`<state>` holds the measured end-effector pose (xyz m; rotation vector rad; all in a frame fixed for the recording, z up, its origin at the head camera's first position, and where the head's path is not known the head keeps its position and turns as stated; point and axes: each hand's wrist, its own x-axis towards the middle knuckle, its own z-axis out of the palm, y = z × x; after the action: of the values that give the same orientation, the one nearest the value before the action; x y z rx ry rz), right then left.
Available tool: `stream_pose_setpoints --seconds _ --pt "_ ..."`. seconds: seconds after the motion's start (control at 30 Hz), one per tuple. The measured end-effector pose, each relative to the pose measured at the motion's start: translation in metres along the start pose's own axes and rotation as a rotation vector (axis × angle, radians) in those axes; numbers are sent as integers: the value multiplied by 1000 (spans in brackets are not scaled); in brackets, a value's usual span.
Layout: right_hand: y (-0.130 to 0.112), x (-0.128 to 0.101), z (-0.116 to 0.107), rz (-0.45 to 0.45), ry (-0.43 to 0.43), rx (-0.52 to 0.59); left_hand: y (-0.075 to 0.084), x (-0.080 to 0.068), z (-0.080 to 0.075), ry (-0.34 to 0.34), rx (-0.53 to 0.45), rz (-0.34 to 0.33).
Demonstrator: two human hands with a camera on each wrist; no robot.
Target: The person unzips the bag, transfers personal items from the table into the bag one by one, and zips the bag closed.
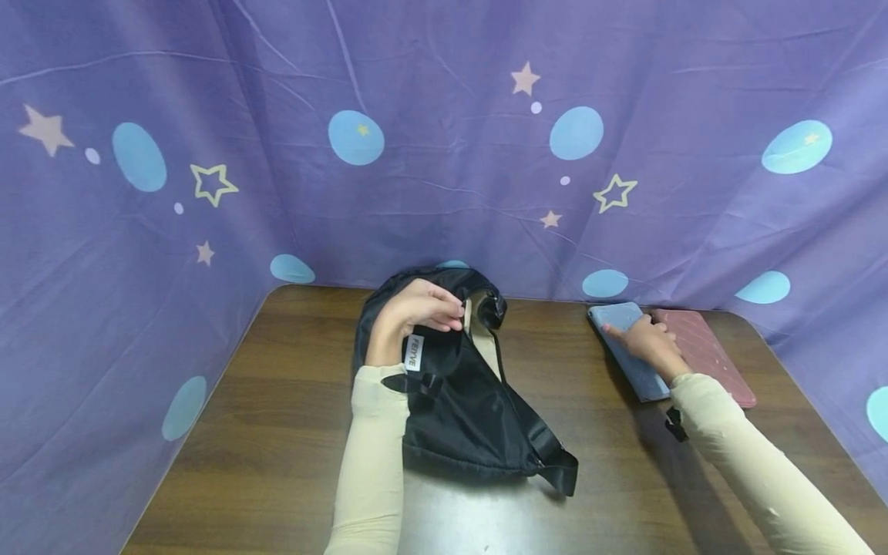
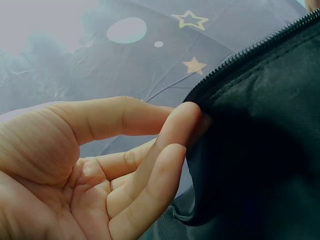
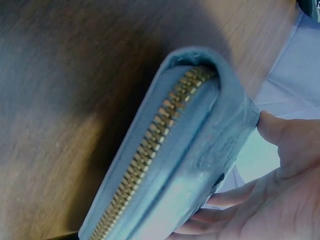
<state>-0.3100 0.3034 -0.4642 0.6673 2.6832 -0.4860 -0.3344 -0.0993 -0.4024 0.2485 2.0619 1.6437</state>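
Note:
A black bag [image 1: 451, 401] with a white label lies on the wooden table, its light lining showing at the opening. My left hand [image 1: 426, 304] pinches the bag's fabric near the opening. In the left wrist view, thumb and fingers [image 2: 175, 130] meet at the black edge beside the zipper [image 2: 260, 47]. At the right, my right hand [image 1: 648, 343] grips a blue wallet [image 1: 627, 358] by its side. The right wrist view shows the wallet's gold zipper [image 3: 150, 150], with the thumb at a corner; the fingertips are partly hidden by the wallet.
Just right of the blue wallet lies a pink quilted wallet [image 1: 708, 354]. A purple curtain [image 1: 444, 193] with stars and blue ovals hangs behind and left of the table [image 1: 277, 432]. The bag's strap [image 1: 548, 447] trails toward the front right.

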Motion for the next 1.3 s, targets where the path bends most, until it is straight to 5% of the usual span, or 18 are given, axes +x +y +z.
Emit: stream_pose_setpoints --seconds 0.27,1.3 --pt "-2 2 4 28 62 7 3 0 4 1 15 -10" --pt "-1 5 0 42 37 15 2 3 7 -3 40 -29"
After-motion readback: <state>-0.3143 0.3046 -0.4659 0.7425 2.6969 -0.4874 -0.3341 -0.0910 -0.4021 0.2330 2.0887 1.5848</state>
